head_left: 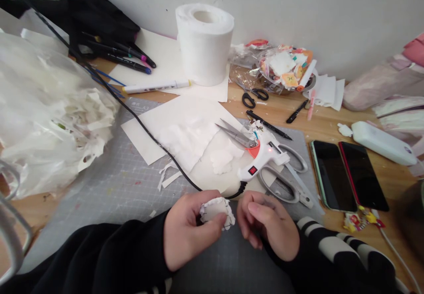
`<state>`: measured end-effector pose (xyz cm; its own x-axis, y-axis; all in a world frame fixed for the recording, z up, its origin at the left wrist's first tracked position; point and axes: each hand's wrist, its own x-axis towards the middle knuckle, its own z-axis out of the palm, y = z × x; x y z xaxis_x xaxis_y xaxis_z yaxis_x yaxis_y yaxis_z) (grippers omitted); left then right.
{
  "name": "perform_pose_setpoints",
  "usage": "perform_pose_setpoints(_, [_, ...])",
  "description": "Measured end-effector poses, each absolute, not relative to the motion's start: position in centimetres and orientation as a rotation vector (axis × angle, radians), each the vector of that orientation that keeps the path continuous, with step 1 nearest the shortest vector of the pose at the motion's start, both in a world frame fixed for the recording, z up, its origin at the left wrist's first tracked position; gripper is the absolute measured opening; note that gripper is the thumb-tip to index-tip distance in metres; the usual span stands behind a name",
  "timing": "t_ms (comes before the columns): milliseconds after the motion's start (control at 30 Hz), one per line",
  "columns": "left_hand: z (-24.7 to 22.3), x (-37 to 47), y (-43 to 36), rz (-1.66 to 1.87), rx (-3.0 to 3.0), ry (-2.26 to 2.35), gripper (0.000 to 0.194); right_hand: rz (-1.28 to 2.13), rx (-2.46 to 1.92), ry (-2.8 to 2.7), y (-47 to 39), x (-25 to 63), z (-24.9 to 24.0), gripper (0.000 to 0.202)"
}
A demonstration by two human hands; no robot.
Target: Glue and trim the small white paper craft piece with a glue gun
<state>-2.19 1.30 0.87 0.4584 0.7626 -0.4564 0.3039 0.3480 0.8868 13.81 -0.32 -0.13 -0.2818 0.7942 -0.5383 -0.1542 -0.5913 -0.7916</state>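
Note:
My left hand (187,230) pinches a small white crumpled paper piece (217,210) between thumb and fingers, low over the grey cutting mat (109,183). My right hand (270,223) sits just right of it, fingers curled, close to the paper's edge; whether it touches the paper I cannot tell. A white hot glue gun (265,155) lies on the mat just beyond both hands, its black cord (139,119) running to the far left. Large grey scissors (281,175) lie under the gun.
White paper sheets (185,128) and scraps cover the mat's middle. A tissue roll (204,42) stands at the back, markers (155,85) to its left, a plastic bag (46,113) at left. Two phones (347,175), small black scissors (254,97) and a pen (268,125) lie right.

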Motion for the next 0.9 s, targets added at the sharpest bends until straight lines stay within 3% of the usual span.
perform_pose_setpoints(900, [0.75, -1.68, 0.9, 0.329, 1.281, 1.121, 0.007, 2.139, -1.535, -0.863, 0.01, 13.37, 0.19, 0.008])
